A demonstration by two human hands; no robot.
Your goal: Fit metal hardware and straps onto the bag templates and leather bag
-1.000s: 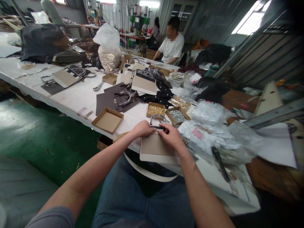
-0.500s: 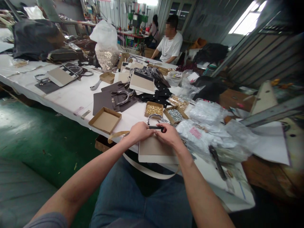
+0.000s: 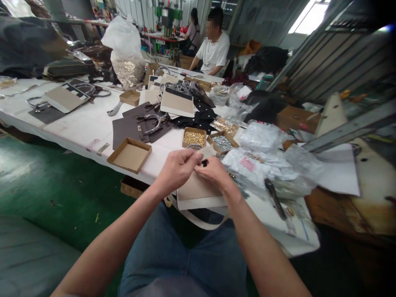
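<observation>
A beige panel (image 3: 198, 192) with a white lower band lies at the table's front edge, over my lap. My left hand (image 3: 177, 170) is closed in a pinch above its upper left part. A pale beige strip (image 3: 208, 152) shows at those fingertips, partly hidden by both hands. My right hand (image 3: 214, 172) grips the panel's upper edge, thumb and fingers bent round a small dark patch. Just behind the fingers, part of a plastic-wrapped handle (image 3: 194, 146) is visible. A long pale strap (image 3: 202, 225) loops below the panel.
Boxes of gold rivets (image 3: 194, 138) and silver rivets (image 3: 222, 142) stand beyond my hands. An empty cardboard tray (image 3: 130, 155) sits left, near dark bag panels (image 3: 126, 130). Plastic-bagged parts (image 3: 247, 163) and a dark tool (image 3: 274, 198) lie right. A co-worker (image 3: 213, 47) sits across the table.
My left hand has lifted from the panel and closed into a pinch. The pale strip now shows between my hands, and the yellowish strip at the left no longer hangs there. The view has shifted slightly.
</observation>
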